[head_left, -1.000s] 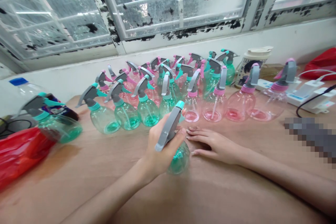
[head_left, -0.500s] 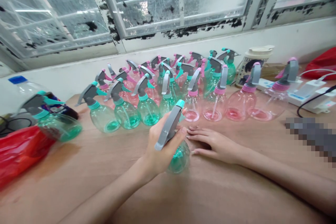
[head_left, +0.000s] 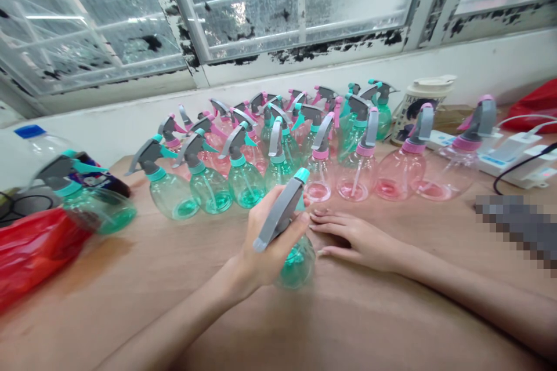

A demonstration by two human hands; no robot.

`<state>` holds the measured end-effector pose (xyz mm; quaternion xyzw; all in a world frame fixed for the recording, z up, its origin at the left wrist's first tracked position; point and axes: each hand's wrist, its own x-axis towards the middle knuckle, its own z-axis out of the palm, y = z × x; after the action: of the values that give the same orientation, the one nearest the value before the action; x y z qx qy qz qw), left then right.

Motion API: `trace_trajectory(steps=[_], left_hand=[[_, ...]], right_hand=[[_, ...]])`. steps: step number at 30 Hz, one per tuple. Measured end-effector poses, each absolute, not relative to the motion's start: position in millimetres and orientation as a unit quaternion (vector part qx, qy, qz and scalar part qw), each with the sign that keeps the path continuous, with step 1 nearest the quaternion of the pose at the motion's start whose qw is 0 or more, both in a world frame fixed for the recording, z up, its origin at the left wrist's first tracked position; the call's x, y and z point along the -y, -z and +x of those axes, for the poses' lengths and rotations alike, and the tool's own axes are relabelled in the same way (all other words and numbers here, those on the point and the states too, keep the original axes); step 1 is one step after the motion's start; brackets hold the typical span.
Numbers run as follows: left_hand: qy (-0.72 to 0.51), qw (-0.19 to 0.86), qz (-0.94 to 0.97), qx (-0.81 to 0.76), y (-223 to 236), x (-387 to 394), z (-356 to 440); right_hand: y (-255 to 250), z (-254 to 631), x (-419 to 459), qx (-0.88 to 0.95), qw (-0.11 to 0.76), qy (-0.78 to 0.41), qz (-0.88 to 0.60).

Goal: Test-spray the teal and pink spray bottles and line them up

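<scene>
My left hand (head_left: pixel 265 243) is wrapped round the neck of a green spray bottle (head_left: pixel 298 266) with a grey head and turquoise nozzle. The bottle stands on the wooden table, its head pointing away from me to the upper right; the hand hides its collar and much of the trigger. Just right of the bottle, my right hand (head_left: pixel 354 237) rests palm down on the table, fingers stretched out and holding nothing. Beyond both hands stand several green spray bottles (head_left: pixel 213 188) on the left and pink spray bottles (head_left: pixel 400 171) on the right.
A lone green spray bottle (head_left: pixel 98 208) stands far left by a red plastic bag (head_left: pixel 35 255) and a blue-capped bottle (head_left: pixel 39 139). At right are a cream cup (head_left: pixel 422 104), white power strips with chargers (head_left: pixel 517 156) and a pixelated dark object (head_left: pixel 517 220). A window wall closes the back.
The head of the held spray bottle has shifted very slightly down and to the left with my left hand. My right hand has stayed in place.
</scene>
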<state>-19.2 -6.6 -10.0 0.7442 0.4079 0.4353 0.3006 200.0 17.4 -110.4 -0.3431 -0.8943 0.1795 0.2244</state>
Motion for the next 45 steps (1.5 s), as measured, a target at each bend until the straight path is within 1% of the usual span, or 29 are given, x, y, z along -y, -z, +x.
trace_trajectory(steps=[5,11,17,19,24,30,35,38,41,45], left_hand=[[-0.416,0.292,0.761,-0.403,6.8,5.6,-19.5],[-0.436,0.228,0.765,-0.415,11.2,5.4,-16.0],[-0.437,0.186,0.77,-0.425,17.1,5.6,-15.2],[-0.436,0.186,0.768,-0.431,19.3,6.4,-15.0],[-0.421,0.226,0.749,-0.459,20.1,11.4,-13.5],[-0.444,0.239,0.698,-0.51,15.0,18.2,-6.6],[-0.479,0.242,0.666,-0.518,11.9,25.1,-3.2],[-0.479,0.204,0.67,-0.53,14.8,26.7,-5.3],[-0.451,0.152,0.689,-0.547,19.5,24.4,-7.6],[-0.406,0.132,0.725,-0.54,23.2,23.8,-11.5]], right_hand=[[111.7,200.1,-17.5,0.893,0.228,-0.182,-0.344],[113.7,201.1,-18.0,0.894,0.228,-0.18,-0.34],[113.3,200.7,-17.6,0.892,0.232,-0.18,-0.343],[112.5,200.2,-17.3,0.892,0.234,-0.182,-0.342],[111.7,199.5,-16.9,0.89,0.243,-0.183,-0.339],[113.7,198.8,-18.3,0.894,0.248,-0.176,-0.33],[112.2,196.1,-17.2,0.896,0.25,-0.163,-0.328],[111.4,194.7,-15.7,0.895,0.257,-0.156,-0.329],[113.7,194.5,-15.8,0.896,0.26,-0.152,-0.327],[118.8,195.0,-17.8,0.895,0.26,-0.155,-0.327]])
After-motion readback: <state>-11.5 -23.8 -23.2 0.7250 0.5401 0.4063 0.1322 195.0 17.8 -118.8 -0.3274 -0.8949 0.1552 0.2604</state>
